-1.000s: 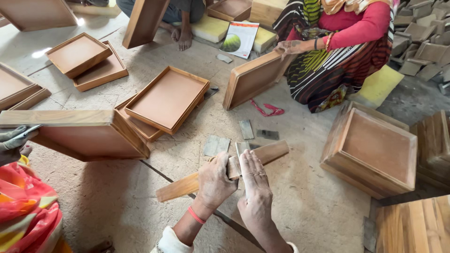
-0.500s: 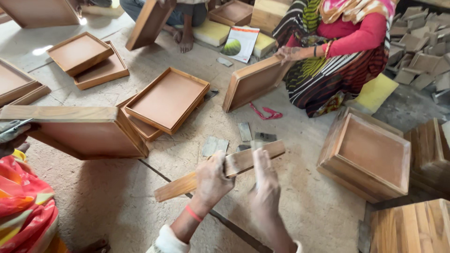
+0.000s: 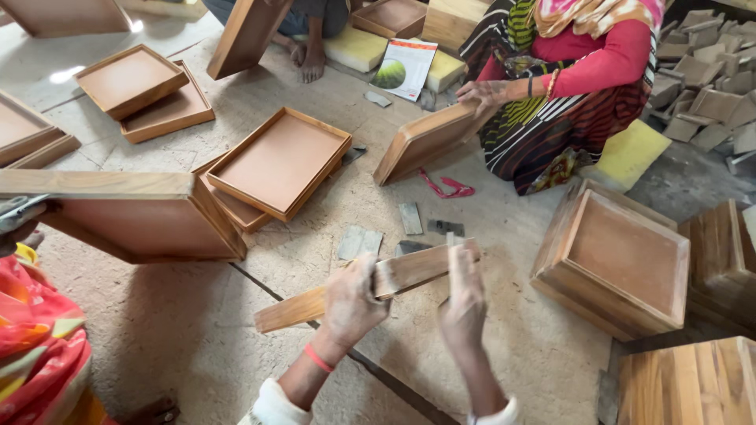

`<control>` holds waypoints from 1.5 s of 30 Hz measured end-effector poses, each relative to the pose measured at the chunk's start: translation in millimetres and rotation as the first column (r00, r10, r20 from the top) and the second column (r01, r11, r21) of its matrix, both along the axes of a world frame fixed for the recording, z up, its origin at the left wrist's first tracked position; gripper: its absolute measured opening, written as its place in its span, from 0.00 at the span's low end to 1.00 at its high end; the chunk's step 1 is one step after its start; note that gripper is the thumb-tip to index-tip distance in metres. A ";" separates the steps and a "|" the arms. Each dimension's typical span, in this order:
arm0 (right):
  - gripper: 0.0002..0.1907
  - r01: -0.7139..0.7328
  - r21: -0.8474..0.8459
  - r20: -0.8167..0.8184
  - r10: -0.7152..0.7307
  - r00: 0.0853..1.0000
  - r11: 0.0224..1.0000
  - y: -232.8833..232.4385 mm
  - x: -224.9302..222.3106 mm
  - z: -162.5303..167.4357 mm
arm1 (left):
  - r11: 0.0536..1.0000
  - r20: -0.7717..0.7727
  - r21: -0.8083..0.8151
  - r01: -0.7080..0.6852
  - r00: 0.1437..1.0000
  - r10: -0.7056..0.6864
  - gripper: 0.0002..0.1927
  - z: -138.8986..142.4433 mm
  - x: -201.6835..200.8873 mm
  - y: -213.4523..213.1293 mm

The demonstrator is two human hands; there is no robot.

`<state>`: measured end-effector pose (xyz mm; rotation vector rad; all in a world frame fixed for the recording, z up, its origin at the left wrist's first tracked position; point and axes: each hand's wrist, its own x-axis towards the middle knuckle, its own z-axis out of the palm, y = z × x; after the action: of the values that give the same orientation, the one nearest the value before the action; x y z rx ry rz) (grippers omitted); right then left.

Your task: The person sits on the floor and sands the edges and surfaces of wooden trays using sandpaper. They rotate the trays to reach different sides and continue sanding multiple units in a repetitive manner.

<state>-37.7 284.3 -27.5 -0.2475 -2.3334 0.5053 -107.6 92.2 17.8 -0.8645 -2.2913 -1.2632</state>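
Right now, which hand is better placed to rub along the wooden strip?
Right hand, probably. It sits open at the free end of the wooden strip, apparently pressing a small sanding piece against it. The left hand is wrapped around the strip's middle, steadying it.

Left hand fingers curled in a grip, right hand blurred, seemingly flat
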 end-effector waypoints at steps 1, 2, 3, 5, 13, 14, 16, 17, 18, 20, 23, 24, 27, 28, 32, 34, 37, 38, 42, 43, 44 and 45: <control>0.48 -0.086 -0.004 -0.046 0.086 0.995 0.996 -19.1 14.0 3.2 | 0.999 0.063 -0.027 0.022 0.998 -0.020 0.09 0.0 2.3 5.8; 0.48 -0.132 -0.015 -0.068 0.130 0.989 0.991 -34.2 23.9 7.5 | 1.000 0.013 -0.020 0.007 1.000 -0.007 0.09 -0.3 4.0 10.0; 0.48 -0.175 -0.026 -0.097 0.172 0.980 0.984 -45.0 28.1 11.5 | 1.000 -0.043 -0.013 -0.005 0.999 0.005 0.09 -0.5 4.2 12.8; 0.48 -0.158 -0.028 -0.112 0.154 0.982 0.987 -45.5 23.4 16.8 | 1.000 -0.109 0.000 -0.006 0.994 0.006 0.09 -1.1 3.4 12.6; 0.35 0.292 -0.368 0.524 -0.063 0.849 0.883 118.9 -2.8 -47.5 | 0.999 -0.173 0.049 0.002 0.985 0.006 0.13 3.3 -4.0 -12.1; 0.38 0.087 -0.326 0.231 -0.010 0.973 0.941 126.4 7.6 -59.4 | 0.998 -0.190 0.069 0.002 0.982 0.011 0.15 3.3 -4.5 -14.6; 0.37 0.016 -0.315 -0.031 -0.028 0.999 0.949 125.1 16.7 -68.0 | 0.992 -0.230 0.127 -0.015 0.972 0.044 0.18 3.6 -7.5 -16.4; 0.33 0.160 -0.418 0.054 -0.152 0.987 0.894 112.4 24.0 -67.2 | 0.993 -0.202 0.117 -0.026 0.978 0.049 0.17 2.9 -7.8 -16.5; 0.29 0.316 -0.505 0.161 -0.272 0.949 0.803 92.3 31.5 -62.7 | 0.995 -0.169 0.097 -0.025 0.985 0.041 0.16 2.3 -8.7 -15.5; 0.16 0.413 -0.579 0.335 -0.257 0.907 0.703 44.5 37.1 -38.0 | 0.998 -0.138 0.064 -0.029 0.990 0.038 0.14 2.0 -10.6 -9.4; 0.31 -0.241 -0.373 -0.109 0.216 0.970 0.896 -32.7 56.3 9.8 | 0.999 -0.130 0.039 -0.003 0.992 0.008 0.13 3.4 -9.9 6.2; 0.33 -0.350 -0.087 -0.104 0.341 0.934 0.933 -51.8 55.0 27.0 | 0.999 -0.137 0.049 0.012 0.991 -0.006 0.14 4.4 -8.7 11.1; 0.33 -0.368 -0.069 -0.005 0.369 0.930 0.927 -61.1 27.4 77.5 | 0.999 -0.124 0.035 0.035 0.992 -0.030 0.13 8.1 -3.7 20.6; 0.34 -0.392 -0.057 0.014 0.394 0.919 0.918 -57.9 13.9 90.3 | 0.999 -0.105 0.024 0.032 0.994 -0.029 0.13 9.0 -0.4 21.6; 0.37 -0.440 -0.059 -0.013 0.440 0.898 0.896 -65.7 4.5 109.7 | 0.996 -0.107 0.037 0.080 0.991 -0.075 0.18 14.2 -3.1 17.3; 0.37 -0.429 -0.053 -0.040 0.427 0.903 0.902 -77.1 22.2 105.5 | 0.994 -0.201 0.040 0.102 0.975 -0.092 0.21 15.8 -8.6 13.7; 0.37 -0.397 -0.037 0.008 0.398 0.917 0.917 -87.3 45.0 94.9 | 0.999 -0.068 -0.036 0.022 0.997 -0.025 0.18 14.4 -13.0 12.5; 0.36 -0.391 -0.027 0.026 0.391 0.920 0.920 -86.0 44.0 92.5 | 0.999 -0.044 -0.034 0.042 0.998 -0.044 0.19 13.5 -14.1 12.7; 0.36 -0.396 0.051 0.098 0.390 0.916 0.917 -67.9 17.8 93.5 | 0.991 0.022 -0.021 0.135 0.991 -0.135 0.25 9.1 -9.2 19.0; 0.36 -0.389 0.064 0.095 0.383 0.919 0.919 -65.4 14.1 95.3 | 0.986 0.009 -0.017 0.167 0.986 -0.167 0.28 9.2 -10.0 22.0; 0.37 -0.380 0.075 0.096 0.373 0.923 0.922 -64.5 13.9 97.8 | 0.983 -0.075 0.005 0.183 0.980 -0.183 0.29 9.4 -10.4 24.1; 0.38 -0.371 0.089 0.100 0.363 0.926 0.924 -65.1 14.5 99.9 | 0.979 -0.156 0.030 0.201 0.968 -0.194 0.30 9.4 -11.0 25.6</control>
<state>-23.1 219.2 72.4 0.2321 -2.4892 0.5555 -118.6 117.7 27.2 -1.1561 -2.0901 -1.2769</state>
